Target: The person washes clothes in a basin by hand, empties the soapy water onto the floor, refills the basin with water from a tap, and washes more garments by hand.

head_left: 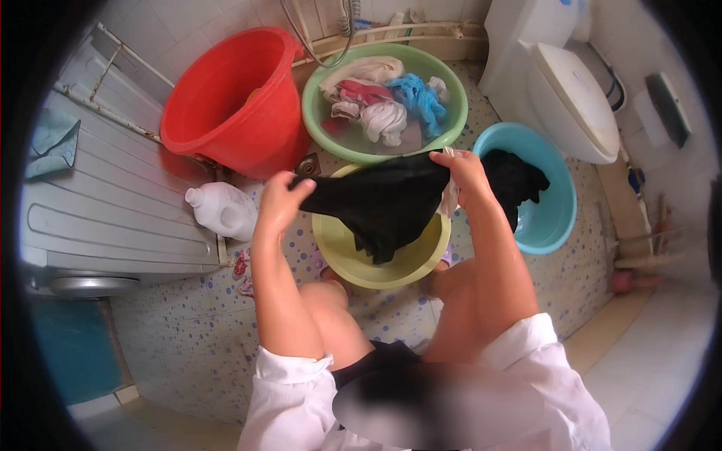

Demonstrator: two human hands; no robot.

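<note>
A black cloth garment (383,197) is stretched between my hands above a yellow-green plastic basin (389,276), its lower folds hanging over the basin. My left hand (284,203) grips one narrow end of it. At the other end, my right hand (463,175) pinches its upper corner, with a bit of pale cloth (450,197) beside the fingers. Behind the garment stands a green basin (318,135) of water with white, pink and blue clothes (389,98). To the right, a light-blue basin (555,225) holds more black cloth (513,177).
A large red plastic tub (271,129) stands at the back left. Near my left forearm is a white detergent bottle (225,211). A grey washing machine (118,208) fills the left side. A white toilet (575,101) stands back right. The floor (186,332) is speckled tile.
</note>
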